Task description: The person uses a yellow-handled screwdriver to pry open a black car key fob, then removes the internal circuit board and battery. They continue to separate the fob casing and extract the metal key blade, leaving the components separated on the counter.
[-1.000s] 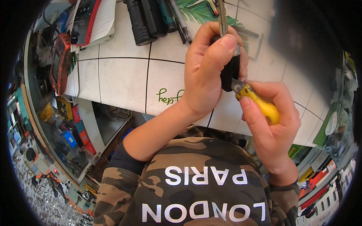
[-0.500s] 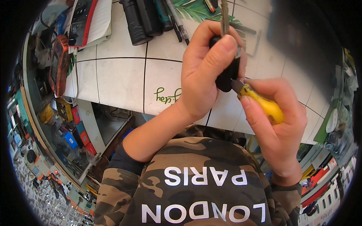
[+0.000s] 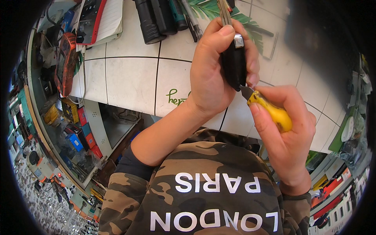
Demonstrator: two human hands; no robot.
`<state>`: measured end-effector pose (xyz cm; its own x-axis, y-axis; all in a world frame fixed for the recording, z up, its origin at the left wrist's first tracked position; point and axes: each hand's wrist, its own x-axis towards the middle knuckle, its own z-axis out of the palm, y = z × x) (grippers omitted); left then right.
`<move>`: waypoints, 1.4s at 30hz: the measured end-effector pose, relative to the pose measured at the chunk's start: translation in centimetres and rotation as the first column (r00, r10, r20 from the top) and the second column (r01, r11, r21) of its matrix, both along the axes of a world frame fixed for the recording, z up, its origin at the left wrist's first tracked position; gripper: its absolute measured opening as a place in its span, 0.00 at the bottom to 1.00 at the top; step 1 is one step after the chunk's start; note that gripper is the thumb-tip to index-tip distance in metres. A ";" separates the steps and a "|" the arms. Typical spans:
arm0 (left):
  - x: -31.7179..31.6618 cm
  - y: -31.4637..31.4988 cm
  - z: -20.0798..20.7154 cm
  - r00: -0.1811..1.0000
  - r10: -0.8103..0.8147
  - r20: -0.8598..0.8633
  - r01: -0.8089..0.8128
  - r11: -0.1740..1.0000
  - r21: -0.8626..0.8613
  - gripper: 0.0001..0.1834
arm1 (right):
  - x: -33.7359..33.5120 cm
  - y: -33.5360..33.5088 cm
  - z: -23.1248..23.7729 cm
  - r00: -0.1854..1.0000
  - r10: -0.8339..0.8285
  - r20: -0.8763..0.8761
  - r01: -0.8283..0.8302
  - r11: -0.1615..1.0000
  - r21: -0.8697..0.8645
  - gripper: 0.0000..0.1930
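My L hand is curled round a blk oval key fob, R hand closed on a yel-handled metal-bladed knife.

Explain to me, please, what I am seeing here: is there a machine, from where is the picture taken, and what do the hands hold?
There is no machine; these are a person's own bare hands. A wide camera on the person's head looks down, so edges look bent and the camouflage shirt appears below.

The left hand holds a black key, its metal part pointing away from the person. The right hand grips a yellow-handled knife, with its short blade at the key's near end; whether they touch is hard to tell.

On the white table lie a red-edged phone over paper, dark tube-shaped things and pens.
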<state>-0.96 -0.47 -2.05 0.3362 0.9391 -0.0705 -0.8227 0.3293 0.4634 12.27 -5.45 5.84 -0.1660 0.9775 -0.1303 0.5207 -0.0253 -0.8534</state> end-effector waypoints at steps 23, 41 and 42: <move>0.4 -0.7 0.6 0.875 0.226 -0.428 -0.142 0.966 0.218 0.12 | -0.7 -0.2 -1.2 0.960 -0.194 -0.201 0.146 0.962 -0.231 0.07; -0.5 0.0 0.4 0.881 0.205 -0.427 -0.101 0.962 0.252 0.13 | -1.4 0.3 -1.4 0.943 -0.202 -0.265 0.142 0.963 -0.231 0.06; -0.7 0.2 0.4 0.908 0.169 -0.382 -0.077 0.967 0.242 0.13 | -0.9 0.5 -1.1 0.958 -0.167 -0.234 0.105 0.961 -0.255 0.07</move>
<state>-1.70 -0.31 -1.66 0.2039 0.9783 0.0362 -0.5825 0.0915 0.8077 11.39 -4.92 4.77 -0.0911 0.9388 -0.3321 0.2675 -0.2982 -0.9163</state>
